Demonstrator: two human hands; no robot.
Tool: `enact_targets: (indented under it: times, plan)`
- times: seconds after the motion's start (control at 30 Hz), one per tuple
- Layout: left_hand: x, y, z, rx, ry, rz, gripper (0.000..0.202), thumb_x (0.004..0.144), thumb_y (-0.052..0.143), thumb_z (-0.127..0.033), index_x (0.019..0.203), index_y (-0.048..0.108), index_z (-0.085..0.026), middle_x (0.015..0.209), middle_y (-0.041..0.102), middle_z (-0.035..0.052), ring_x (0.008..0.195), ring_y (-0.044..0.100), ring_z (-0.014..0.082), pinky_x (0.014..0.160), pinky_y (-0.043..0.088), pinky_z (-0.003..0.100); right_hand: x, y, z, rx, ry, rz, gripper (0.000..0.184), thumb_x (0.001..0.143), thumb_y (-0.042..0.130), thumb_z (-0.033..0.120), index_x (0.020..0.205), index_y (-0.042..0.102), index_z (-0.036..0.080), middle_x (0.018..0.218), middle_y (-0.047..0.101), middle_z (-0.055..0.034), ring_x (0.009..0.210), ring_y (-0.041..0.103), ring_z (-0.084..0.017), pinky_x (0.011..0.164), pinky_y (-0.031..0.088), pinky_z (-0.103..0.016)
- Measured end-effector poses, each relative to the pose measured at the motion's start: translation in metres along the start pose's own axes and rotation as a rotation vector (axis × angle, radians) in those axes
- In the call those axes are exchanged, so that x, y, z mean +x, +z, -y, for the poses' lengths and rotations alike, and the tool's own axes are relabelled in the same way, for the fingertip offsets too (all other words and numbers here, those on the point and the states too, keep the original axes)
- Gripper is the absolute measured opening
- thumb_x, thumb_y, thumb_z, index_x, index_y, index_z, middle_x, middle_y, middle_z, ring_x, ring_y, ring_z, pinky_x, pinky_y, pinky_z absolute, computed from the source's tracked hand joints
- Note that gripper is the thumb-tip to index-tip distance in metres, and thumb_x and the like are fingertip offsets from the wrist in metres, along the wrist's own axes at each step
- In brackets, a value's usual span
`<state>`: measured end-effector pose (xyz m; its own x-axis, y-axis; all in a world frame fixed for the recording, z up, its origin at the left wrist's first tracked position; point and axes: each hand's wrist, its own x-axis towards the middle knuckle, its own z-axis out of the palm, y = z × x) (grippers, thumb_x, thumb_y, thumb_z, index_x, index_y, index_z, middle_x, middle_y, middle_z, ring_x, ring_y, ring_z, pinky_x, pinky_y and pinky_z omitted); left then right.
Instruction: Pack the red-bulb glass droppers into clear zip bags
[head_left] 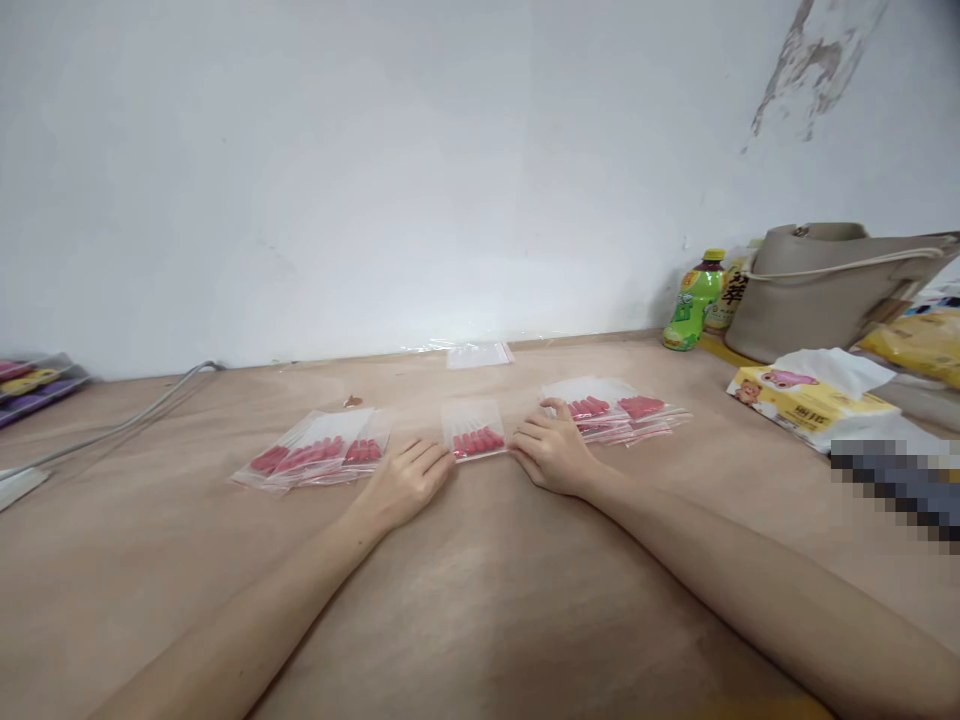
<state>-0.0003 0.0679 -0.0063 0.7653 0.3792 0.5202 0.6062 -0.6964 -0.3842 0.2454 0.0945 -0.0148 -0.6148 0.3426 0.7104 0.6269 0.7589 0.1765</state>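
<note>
In the middle of the table lies a small clear zip bag with several red, finger-shaped pieces in a row at its near end. My left hand rests flat at the left edge of this bag, fingers stretched out and lying together. On the other side, my right hand lies on the table with loosely bent fingers, its fingertips close to the bag's right edge. Whether the fingertips touch the bag is hard to see. Beyond the left hand is a pile of similar bags; another pile of bags sits just behind the right hand.
A flat bag lies by the wall. At right stand a green bottle, a grey-beige handbag and a yellow tissue pack. A grey cable and dark trays of coloured items are at left.
</note>
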Motion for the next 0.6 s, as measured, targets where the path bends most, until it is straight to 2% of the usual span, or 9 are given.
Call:
enact_targets:
  times: [0.17, 0.23, 0.33, 0.43, 0.5, 0.6]
  plan:
    - [-0.004, 0.0, -0.001, 0.027, -0.07, 0.025, 0.029, 0.092, 0.035, -0.016, 0.076, 0.059, -0.014, 0.067, 0.059, 0.0061, 0.064, 0.056, 0.0185, 0.061, 0.045, 0.032, 0.0, -0.001, 0.0, 0.0, -0.006, 0.016, 0.022, 0.085, 0.043, 0.019, 0.071, 0.059, 0.018, 0.068, 0.061, -0.0013, 0.071, 0.048, -0.013, 0.088, 0.022, -0.038]
    - [-0.005, 0.001, -0.001, 0.021, -0.086, 0.028, 0.033, 0.093, 0.033, -0.018, 0.074, 0.059, -0.015, 0.063, 0.058, 0.0055, 0.062, 0.056, 0.0179, 0.061, 0.045, 0.031, -0.001, 0.0, -0.001, 0.016, -0.033, 0.039, 0.017, 0.084, 0.044, 0.021, 0.079, 0.06, 0.019, 0.075, 0.063, -0.0025, 0.075, 0.05, -0.014, 0.082, 0.026, -0.035]
    - [-0.005, 0.002, 0.0, -0.013, -0.089, 0.037, 0.032, 0.094, 0.032, -0.021, 0.081, 0.061, -0.016, 0.066, 0.061, 0.0049, 0.062, 0.057, 0.0171, 0.063, 0.046, 0.03, -0.002, 0.004, 0.0, 0.044, -0.086, 0.065, 0.016, 0.084, 0.045, 0.021, 0.093, 0.059, 0.019, 0.091, 0.063, -0.004, 0.082, 0.052, -0.015, 0.072, 0.03, -0.029]
    - [-0.004, -0.002, 0.001, -0.05, -0.115, 0.048, 0.026, 0.093, 0.038, -0.028, 0.097, 0.061, -0.018, 0.075, 0.065, 0.005, 0.072, 0.06, 0.0175, 0.069, 0.047, 0.03, 0.002, 0.009, 0.001, -0.009, -0.117, 0.087, 0.019, 0.085, 0.039, 0.012, 0.081, 0.058, 0.016, 0.086, 0.063, -0.0049, 0.074, 0.053, -0.013, 0.066, 0.031, -0.027]
    - [-0.004, -0.007, 0.002, -0.051, -0.166, 0.044, 0.031, 0.089, 0.044, -0.037, 0.11, 0.056, -0.017, 0.093, 0.065, 0.0095, 0.089, 0.059, 0.0231, 0.081, 0.044, 0.037, 0.005, 0.008, -0.002, -0.073, -0.129, 0.09, 0.024, 0.084, 0.035, 0.006, 0.075, 0.056, 0.015, 0.086, 0.063, -0.0064, 0.067, 0.051, -0.013, 0.066, 0.032, -0.027]
    - [-0.01, -0.014, 0.004, 0.048, -0.342, 0.029, 0.049, 0.083, 0.048, -0.048, 0.116, 0.052, -0.011, 0.114, 0.055, 0.0194, 0.112, 0.043, 0.0371, 0.094, 0.025, 0.056, 0.009, -0.003, -0.017, -0.139, -0.073, 0.095, 0.026, 0.08, 0.033, 0.001, 0.074, 0.054, 0.015, 0.082, 0.063, -0.0075, 0.062, 0.05, -0.014, 0.069, 0.034, -0.027]
